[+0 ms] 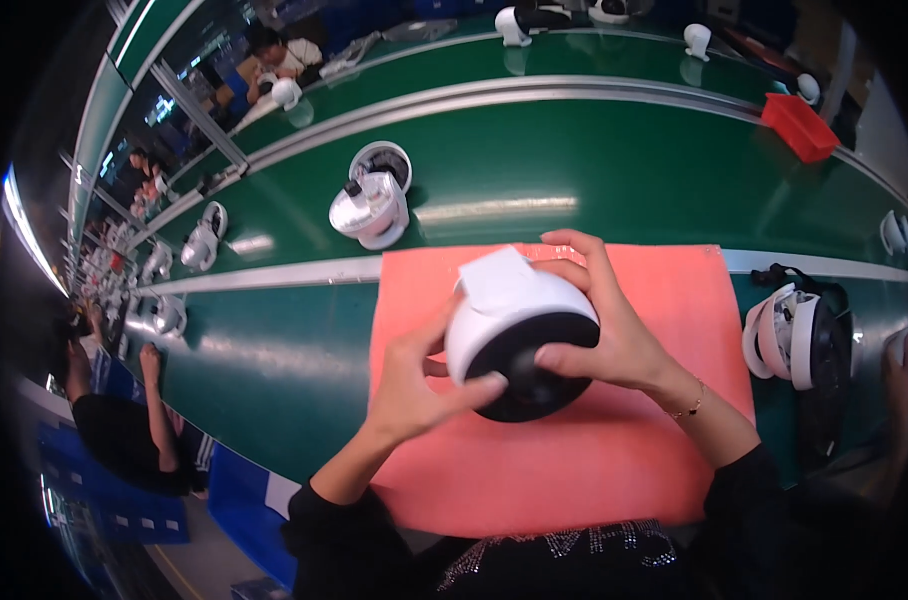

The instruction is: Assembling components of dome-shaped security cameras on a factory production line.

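Note:
Between my two hands is a white rounded device (pixel 479 325) with a round black face and a squarish white block on top. It is held tilted above a pink-orange mat (pixel 564 470), its black face turned toward me. My left hand (pixel 414 385) grips its left side, the thumb lying on the lower edge of the black face. On the right side my right hand (pixel 614 325) wraps round the housing, its thumb pressed on the black face and its fingers behind. The exact kind of device cannot be made out.
A part-open white device (pixel 372 205) sits on the green conveyor (pixel 614 180), others farther left. On my right stands another opened unit (pixel 784 335) beside a black strap. A red bin (pixel 800 128) lies at the far right. Co-workers (pixel 134 430) sit along the left.

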The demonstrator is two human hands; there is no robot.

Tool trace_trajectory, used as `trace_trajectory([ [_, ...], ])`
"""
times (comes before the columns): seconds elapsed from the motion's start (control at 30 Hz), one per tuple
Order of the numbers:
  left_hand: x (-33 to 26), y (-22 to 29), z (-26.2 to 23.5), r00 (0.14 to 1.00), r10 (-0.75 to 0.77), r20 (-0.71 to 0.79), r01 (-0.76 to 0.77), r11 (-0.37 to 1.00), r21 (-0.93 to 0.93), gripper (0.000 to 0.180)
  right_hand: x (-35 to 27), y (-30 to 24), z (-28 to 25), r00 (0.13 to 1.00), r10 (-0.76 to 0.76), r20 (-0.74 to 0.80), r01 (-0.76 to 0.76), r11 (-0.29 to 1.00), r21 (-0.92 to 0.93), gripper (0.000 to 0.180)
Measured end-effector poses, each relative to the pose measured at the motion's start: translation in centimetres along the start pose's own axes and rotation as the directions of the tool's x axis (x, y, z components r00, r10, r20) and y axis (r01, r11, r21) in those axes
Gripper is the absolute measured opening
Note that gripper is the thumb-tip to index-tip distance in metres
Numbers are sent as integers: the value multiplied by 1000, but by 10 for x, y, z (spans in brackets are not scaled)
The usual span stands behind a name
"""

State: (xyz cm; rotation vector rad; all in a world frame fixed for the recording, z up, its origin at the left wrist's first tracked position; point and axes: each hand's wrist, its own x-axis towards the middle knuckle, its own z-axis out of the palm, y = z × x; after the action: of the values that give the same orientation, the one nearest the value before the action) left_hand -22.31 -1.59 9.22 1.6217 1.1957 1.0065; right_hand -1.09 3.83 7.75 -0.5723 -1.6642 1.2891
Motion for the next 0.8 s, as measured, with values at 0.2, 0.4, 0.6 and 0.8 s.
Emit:
trace_trajectory([
  [0.2,43,-53,-19,947,230,-224,-320,660,-680,59,17,1,18,998,-55,-16,57,985,164,94],
  [0.4,77,-76,1,893,287,-345,-448,525,-723,61,35,13,18,983,-132,-126,153,974,168,92],
  [0.6,109,-59,4,960,-59,-275,-181,621,-763,52,54,29,2,961,-28,-276,117,943,312,82],
  [0.8,144,-56,-9,916,-386,-113,42,372,-927,46,79,95,-71,803,562,-196,-134,491,861,72],
])
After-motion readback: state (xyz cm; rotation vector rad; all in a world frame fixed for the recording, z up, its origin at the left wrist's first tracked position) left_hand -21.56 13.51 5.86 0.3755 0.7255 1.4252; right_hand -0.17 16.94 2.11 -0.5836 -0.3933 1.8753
